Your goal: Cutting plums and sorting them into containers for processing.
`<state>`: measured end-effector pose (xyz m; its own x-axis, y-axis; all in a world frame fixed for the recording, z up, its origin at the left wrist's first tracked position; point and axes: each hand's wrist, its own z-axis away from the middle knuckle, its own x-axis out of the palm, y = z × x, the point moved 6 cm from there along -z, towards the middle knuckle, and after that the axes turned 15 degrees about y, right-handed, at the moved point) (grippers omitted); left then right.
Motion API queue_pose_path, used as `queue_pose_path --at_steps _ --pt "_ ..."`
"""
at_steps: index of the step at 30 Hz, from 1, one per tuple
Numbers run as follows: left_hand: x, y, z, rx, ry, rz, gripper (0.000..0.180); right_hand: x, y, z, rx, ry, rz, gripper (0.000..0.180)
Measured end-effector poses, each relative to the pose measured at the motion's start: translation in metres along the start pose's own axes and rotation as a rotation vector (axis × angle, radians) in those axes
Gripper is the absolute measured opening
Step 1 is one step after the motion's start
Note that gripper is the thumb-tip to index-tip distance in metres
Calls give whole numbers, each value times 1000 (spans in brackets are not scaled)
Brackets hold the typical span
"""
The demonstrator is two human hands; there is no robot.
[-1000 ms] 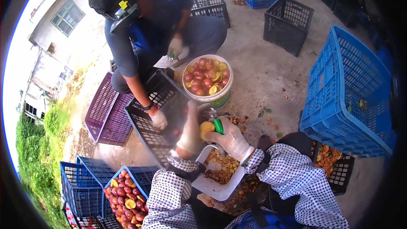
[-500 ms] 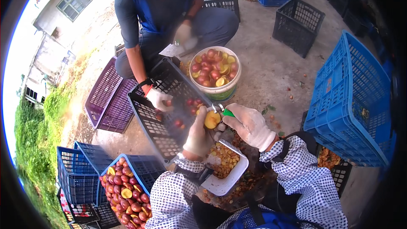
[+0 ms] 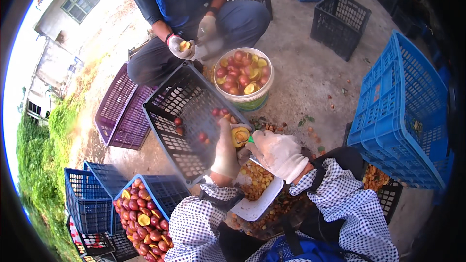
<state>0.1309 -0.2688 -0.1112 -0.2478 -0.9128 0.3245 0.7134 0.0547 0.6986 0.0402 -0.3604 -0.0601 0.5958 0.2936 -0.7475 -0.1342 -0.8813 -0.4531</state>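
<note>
My left hand (image 3: 225,157), in a pale glove, grips a halved fruit (image 3: 240,136) with red skin and yellow flesh, its cut face showing a hollow. In my gloved right hand (image 3: 281,153) is a tool with a green handle (image 3: 251,139); its metal tip meets the cut face and is mostly hidden now. Below both hands sits a white foam box (image 3: 274,193) holding yellow-brown scraps (image 3: 257,178). Just beyond my left hand, a black crate (image 3: 167,133) lies with a few red fruits (image 3: 202,137) in it.
A white bucket (image 3: 270,80) of halved fruit stands ahead. Beyond it a co-worker (image 3: 179,5) squats, a cut fruit in one gloved hand. A blue crate (image 3: 179,199) heaped with fruit is at lower left; tall blue crates (image 3: 378,131) stand right. Another black crate (image 3: 340,29) is farther back.
My right hand has moved left and down, bringing the tool's looped metal tip into the fruit's cut face. The co-worker's hand has lifted out of the black crate with a fruit.
</note>
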Motion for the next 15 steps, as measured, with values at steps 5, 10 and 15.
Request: queue_pose_path --at_steps 5,10,15 --pt "-15 -5 7 -187 243 -221 52 19 -3 15 -55 -71 37 30" --pt "-27 -5 -13 191 81 -410 45 31 13 18 -21 -161 -154 31" --pt "0 34 23 1251 -80 -747 45 36 3 41 967 -908 -1142 44"
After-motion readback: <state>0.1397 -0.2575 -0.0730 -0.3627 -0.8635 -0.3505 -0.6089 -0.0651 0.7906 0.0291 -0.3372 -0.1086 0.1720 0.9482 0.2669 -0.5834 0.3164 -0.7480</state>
